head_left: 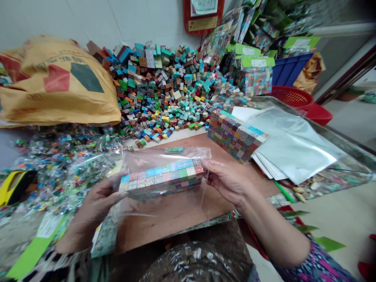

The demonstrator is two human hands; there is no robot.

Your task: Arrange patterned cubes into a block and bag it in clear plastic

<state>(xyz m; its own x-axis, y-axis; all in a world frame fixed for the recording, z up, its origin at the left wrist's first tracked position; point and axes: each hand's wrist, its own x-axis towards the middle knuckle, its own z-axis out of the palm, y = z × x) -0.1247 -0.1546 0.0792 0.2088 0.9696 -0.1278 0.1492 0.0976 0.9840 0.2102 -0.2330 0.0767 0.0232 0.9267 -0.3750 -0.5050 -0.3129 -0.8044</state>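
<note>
A long block of small patterned cubes [164, 177] lies inside a clear plastic bag [135, 205] above the brown board. My left hand [101, 197] grips its left end through the film, thumb in front and fingers behind. At the right end, my right hand [225, 178] pinches the bag's edge beside the block. A small blue-green strip of cubes [174, 149] shows just behind the bag's far edge; whether it is inside the film I cannot tell. Another block of patterned cubes [232, 137] rests on the board beyond my right hand.
Clear bags [299, 145] lie over white cards at the right. A heap of colourful cubes [170, 90] fills the back, beside a yellow sack [58, 82]. Small wrapped pieces [73, 156] spread at left, near a yellow-black tool [17, 186]. A red basket [290, 96] stands at back right.
</note>
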